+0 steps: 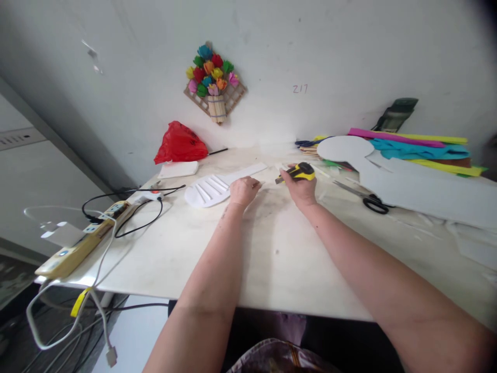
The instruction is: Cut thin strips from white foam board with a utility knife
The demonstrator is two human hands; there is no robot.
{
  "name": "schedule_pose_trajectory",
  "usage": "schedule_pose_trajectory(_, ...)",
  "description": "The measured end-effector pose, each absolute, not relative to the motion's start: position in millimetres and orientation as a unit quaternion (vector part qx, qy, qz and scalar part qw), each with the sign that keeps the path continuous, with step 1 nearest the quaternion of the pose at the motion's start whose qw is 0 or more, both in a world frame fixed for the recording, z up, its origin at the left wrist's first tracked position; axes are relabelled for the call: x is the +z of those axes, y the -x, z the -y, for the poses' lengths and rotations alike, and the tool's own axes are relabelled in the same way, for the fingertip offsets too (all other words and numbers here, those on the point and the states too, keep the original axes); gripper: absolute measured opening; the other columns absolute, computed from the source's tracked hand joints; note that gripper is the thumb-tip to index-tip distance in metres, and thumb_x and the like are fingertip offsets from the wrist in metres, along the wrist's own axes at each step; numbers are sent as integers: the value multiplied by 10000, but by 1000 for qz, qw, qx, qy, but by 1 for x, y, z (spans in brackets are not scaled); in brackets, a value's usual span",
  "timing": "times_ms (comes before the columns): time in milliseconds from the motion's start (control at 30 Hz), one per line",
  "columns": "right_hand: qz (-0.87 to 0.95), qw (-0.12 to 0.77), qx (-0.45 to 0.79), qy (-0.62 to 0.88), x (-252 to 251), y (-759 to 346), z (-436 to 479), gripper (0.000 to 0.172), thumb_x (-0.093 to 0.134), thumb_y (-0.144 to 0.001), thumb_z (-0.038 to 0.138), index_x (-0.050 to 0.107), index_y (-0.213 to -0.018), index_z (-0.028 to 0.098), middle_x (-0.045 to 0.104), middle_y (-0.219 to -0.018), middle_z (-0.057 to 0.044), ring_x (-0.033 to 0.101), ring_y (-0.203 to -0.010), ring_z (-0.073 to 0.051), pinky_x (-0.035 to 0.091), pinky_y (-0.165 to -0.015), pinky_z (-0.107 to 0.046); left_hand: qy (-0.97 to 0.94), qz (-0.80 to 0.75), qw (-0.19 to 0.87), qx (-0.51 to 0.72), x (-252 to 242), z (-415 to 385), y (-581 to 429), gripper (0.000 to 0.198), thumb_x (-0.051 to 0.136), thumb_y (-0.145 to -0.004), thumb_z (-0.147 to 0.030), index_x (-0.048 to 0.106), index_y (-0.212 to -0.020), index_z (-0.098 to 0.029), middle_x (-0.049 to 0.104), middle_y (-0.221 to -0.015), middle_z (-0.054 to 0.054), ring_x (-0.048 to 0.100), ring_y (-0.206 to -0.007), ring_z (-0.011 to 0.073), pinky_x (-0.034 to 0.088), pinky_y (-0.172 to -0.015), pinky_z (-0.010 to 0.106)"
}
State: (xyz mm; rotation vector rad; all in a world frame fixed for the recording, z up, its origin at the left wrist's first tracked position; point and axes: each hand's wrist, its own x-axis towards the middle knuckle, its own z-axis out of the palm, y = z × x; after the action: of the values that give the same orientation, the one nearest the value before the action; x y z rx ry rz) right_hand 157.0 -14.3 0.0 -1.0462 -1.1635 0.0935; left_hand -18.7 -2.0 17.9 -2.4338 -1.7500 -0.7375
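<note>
My right hand (302, 190) is closed round a yellow and black utility knife (305, 171), held just above the table with its front end pointing left. To its left, my left hand (244, 190) has its fingers pinched together; a small pale piece seems to stick out at the fingertips, too small to make out. Beside that hand lies a white oval piece (202, 192) with several raised white strips across it. A long white strip (248, 172) stretches behind my left hand.
Black-handled scissors (375, 203) and large white sheets (423, 186) lie right, with coloured material (419, 148) behind. A red bag (180, 145) sits back left. A power strip (83, 241) with cables is at the left edge. Flowers (212, 72) hang on the wall.
</note>
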Motion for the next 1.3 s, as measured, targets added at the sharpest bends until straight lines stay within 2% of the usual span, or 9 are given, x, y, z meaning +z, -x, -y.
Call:
schedule_pose_trajectory(167,373,729,218,531,11,-159,17,331,688,-641,459,582,-697,150,645,-673,-53,650,-632,-196,568,-566,-322,810,556,-17,-185,20,4,9,201,616,-774,-346,749,-898,-260,710,-946,39,628,-858,200,415,-671,254)
schedule_pose_trajectory(333,350,715,230,560,14,-162,19,319,735,-586,416,565,-657,155,650,-685,-64,652,-657,-205,575,-603,-329,808,575,-36,-125,21,6,3,227,619,-743,-351,761,-893,-259,728,-888,76,636,-863,239,436,-700,271)
schedule_pose_trajectory(600,423,631,176,626,9,-156,16,415,745,-545,454,566,-781,163,659,-821,-84,631,-796,-201,533,-741,-333,798,572,-93,-166,21,5,4,234,650,-719,-302,757,-913,-225,726,-914,77,636,-857,236,446,-713,281)
schedule_pose_trajectory(667,435,601,189,643,9,-158,17,382,716,-582,454,575,-797,171,660,-821,-78,632,-831,-206,527,-743,-322,780,572,-149,-205,20,3,5,223,670,-710,-293,756,-891,-196,721,-838,65,631,-788,210,446,-689,272)
schedule_pose_trajectory(767,440,573,187,666,8,-164,17,322,655,-644,444,596,-827,186,667,-827,-66,634,-896,-214,520,-748,-307,724,548,-306,-287,17,1,8,207,678,-717,-320,745,-813,-150,660,-651,24,578,-616,144,439,-598,243)
schedule_pose_trajectory(933,453,573,225,644,1,-167,16,316,586,-701,464,628,-867,198,654,-683,-4,645,-687,-161,522,-668,-284,610,443,-538,-378,15,3,15,265,751,-642,-384,710,-710,-131,584,-593,-11,491,-530,77,379,-499,196)
schedule_pose_trajectory(1100,452,563,248,645,-4,-165,13,294,655,-645,456,634,-785,199,629,-597,5,623,-610,-151,510,-610,-259,561,406,-616,-376,17,4,19,316,803,-579,-389,704,-682,-107,597,-606,12,477,-521,67,349,-480,195)
schedule_pose_trajectory(1200,452,561,244,649,-4,-162,13,290,697,-600,413,630,-794,209,653,-654,1,632,-655,-155,508,-616,-247,548,389,-636,-379,15,3,21,307,804,-593,-370,709,-702,-100,597,-601,15,484,-528,66,365,-492,193)
schedule_pose_trajectory(1300,437,549,227,675,-1,-158,16,250,684,-606,382,632,-785,215,677,-740,-13,647,-764,-177,513,-703,-269,545,376,-644,-383,13,2,22,310,802,-603,-368,714,-733,-102,591,-596,10,489,-526,64,367,-484,189)
